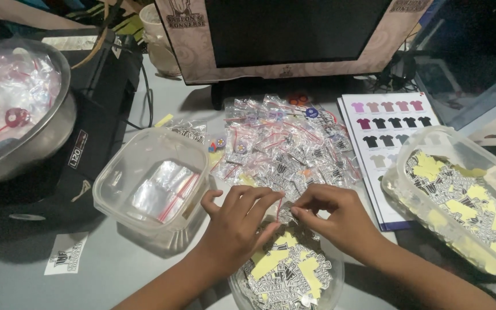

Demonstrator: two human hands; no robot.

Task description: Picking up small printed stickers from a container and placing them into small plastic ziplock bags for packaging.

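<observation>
My left hand (pixel 237 221) and my right hand (pixel 331 213) meet over a small clear zip bag (pixel 284 211) with a red seal strip, both pinching it by its top edge. Directly below them stands a round clear container (pixel 328 290) full of black-and-white and yellow die-cut stickers (pixel 287 271). Just beyond my fingers lies a heap of filled small zip bags (pixel 285 146) on the grey table.
A square clear tub (pixel 116 178) with empty zip bags sits left. A rectangular clear tub (pixel 431 135) of stickers stands right, over a shirt colour chart (pixel 388 120). A metal bowl (pixel 58 135) of bags rests far left on a black device (pixel 107 97). A monitor (pixel 294 34) stands behind.
</observation>
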